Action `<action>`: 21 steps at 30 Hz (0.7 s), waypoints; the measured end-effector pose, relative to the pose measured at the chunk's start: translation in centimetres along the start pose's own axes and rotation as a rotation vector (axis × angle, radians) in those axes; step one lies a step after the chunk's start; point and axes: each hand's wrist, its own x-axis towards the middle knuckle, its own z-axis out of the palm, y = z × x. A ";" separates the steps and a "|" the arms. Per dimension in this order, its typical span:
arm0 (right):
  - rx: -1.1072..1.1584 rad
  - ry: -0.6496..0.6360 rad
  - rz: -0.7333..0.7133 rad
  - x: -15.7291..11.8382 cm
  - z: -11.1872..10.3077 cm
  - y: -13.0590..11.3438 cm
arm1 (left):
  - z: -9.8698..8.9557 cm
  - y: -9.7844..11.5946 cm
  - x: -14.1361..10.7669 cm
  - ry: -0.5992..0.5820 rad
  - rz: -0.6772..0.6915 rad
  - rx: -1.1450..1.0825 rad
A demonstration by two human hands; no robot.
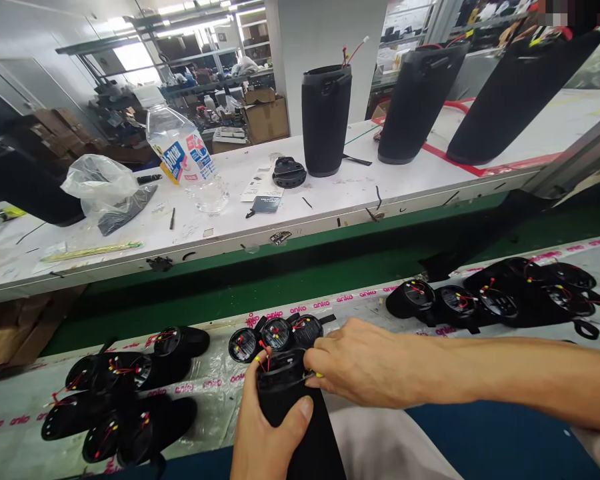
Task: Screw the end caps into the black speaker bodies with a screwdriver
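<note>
A black fabric-covered cylinder [320, 443], which looks like a speaker body, stands tilted in front of my lap with its upper end facing up. My left hand [265, 433] is wrapped round its upper part, thumb on the near side and fingers along the left rim. Red wires [265, 355] with a small yellow piece stick out by the left fingertips. At the right side of the rim, my right hand [353, 363] is closed in a pinch. A bit of yellow shows beneath its fingertips; the rest of what it grips is hidden.
Several similar black cylinders [150, 427] lie on plastic-covered shelf below the white bench [240, 223], left and right. On the bench stand a water bottle [185, 153], a plastic bag [103, 183], a black round part [289, 172] and upright cylinders [327, 123].
</note>
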 end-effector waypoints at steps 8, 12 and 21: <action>-0.003 0.049 -0.019 -0.2 0.7 -0.1 | 0.3 0.6 -0.4 0.054 -0.003 0.067; -0.010 0.037 -0.016 -0.1 0.9 -0.3 | 0.1 0.6 -0.5 0.060 -0.002 0.089; -0.075 0.086 -0.016 -0.2 1.0 -0.6 | 0.4 2.2 -0.9 0.085 -0.039 0.167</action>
